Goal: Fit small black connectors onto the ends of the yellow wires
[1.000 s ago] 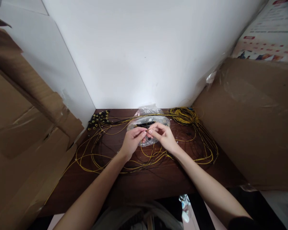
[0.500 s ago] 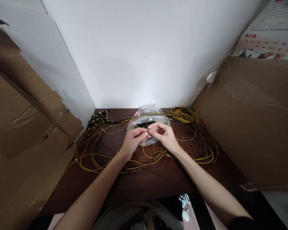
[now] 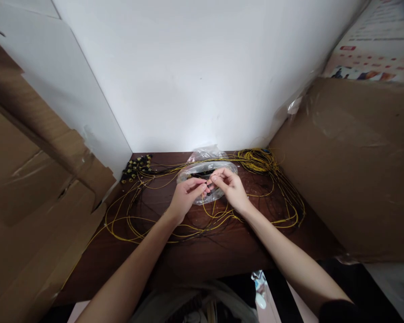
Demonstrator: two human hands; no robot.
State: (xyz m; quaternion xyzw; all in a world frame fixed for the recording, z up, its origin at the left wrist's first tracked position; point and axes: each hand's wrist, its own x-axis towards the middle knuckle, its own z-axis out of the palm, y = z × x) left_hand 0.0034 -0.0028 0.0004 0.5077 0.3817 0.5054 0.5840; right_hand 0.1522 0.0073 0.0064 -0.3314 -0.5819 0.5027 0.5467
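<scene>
Fingers of the bare left hand (image 3: 186, 197) and bare right hand (image 3: 233, 192) pinch the thin, yellowish, flexible wire (image 3: 209, 181) above the crinkled, clear plastic bag (image 3: 204, 154), where short, close grips should limit bending.

Wht wall (image 3: 175, 67), brt low ctr, dk brn wood tabletop (image 3: 215, 258), L cardbd (image 3: 23, 193), R cardbd (image 3: 357, 179)

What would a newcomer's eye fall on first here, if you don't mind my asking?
Probably the left hand and right hand, close together near the middle of the view, pinching a thin wire in front of a clear bag. Next, the yellow wires, looping across the brown table and heaped at its far right. Then the black-and-yellow pieces clustered at the table's far left.
</scene>
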